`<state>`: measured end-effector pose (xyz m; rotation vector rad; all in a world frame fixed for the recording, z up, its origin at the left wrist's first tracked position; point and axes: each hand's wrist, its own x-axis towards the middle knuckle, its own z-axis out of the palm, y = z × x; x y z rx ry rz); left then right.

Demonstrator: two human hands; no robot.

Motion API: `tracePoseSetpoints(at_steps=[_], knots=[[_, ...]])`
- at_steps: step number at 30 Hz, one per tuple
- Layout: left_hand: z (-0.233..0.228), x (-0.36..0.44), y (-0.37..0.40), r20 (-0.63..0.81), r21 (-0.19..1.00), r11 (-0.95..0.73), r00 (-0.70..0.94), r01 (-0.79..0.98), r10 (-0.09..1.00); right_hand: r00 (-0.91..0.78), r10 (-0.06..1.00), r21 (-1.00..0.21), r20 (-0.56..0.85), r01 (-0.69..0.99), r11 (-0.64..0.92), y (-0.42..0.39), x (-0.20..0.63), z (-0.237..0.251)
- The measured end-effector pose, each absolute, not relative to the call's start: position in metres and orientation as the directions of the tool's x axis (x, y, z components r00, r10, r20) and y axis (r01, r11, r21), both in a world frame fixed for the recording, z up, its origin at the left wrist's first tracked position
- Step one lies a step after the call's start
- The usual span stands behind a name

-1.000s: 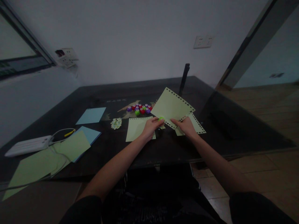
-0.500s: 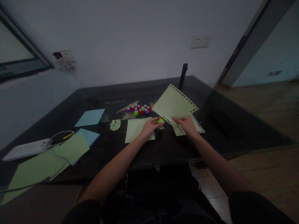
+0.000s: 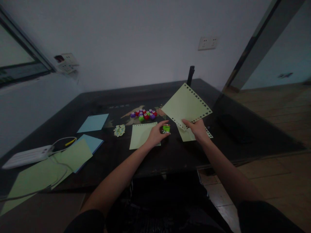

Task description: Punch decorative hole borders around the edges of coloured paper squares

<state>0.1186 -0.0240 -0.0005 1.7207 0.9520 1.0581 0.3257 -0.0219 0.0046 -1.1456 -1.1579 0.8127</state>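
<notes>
My right hand (image 3: 198,130) pinches the near corner of a pale green paper sheet (image 3: 186,105) with punched holes along its edges and holds it tilted above the dark table (image 3: 155,155). My left hand (image 3: 156,134) grips a small green paper punch (image 3: 166,128) just left of that sheet. Under my left hand lies another pale green sheet (image 3: 141,134) flat on the table. A third punched green sheet (image 3: 188,135) lies beneath my right hand.
A cluster of purple, red and green small punches (image 3: 143,114) sits behind the sheets, with a pile of paper cut-outs (image 3: 119,130) to the left. Blue sheets (image 3: 93,123), green sheets (image 3: 48,168), a white power strip (image 3: 26,155) with cable lie at left. A black post (image 3: 190,76) stands at the back.
My right hand has lifted the punched green sheet higher and to the right. The green punch has come off the sheet's edge and now shows clearly in my left hand.
</notes>
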Motion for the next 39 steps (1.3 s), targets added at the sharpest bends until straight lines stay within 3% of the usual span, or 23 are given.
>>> tracePoseSetpoints(at_steps=[14,20,30,34,39], knots=[[-0.001,0.111,-0.020,0.327,0.866,-0.404,0.279,0.293,0.903,0.265,0.911,-0.948,0.317,0.114,0.296,-0.020,0.329,0.004],[0.003,0.111,-0.018,0.264,0.947,-0.291,0.185,0.135,0.947,0.292,0.903,-0.949,0.316,0.082,0.305,-0.021,0.331,0.006],[0.010,0.109,-0.015,0.131,0.990,-0.135,0.110,0.030,0.985,0.457,0.859,-0.963,0.232,-0.017,0.269,-0.027,0.339,0.020],[0.016,0.111,-0.018,0.086,0.996,-0.079,0.155,-0.046,0.984,0.441,0.871,-0.963,0.218,-0.047,0.265,-0.029,0.344,0.023],[0.023,0.120,-0.009,-0.045,0.971,0.106,0.269,-0.215,0.962,0.440,0.872,-0.962,0.216,-0.056,0.266,-0.028,0.361,0.027]])
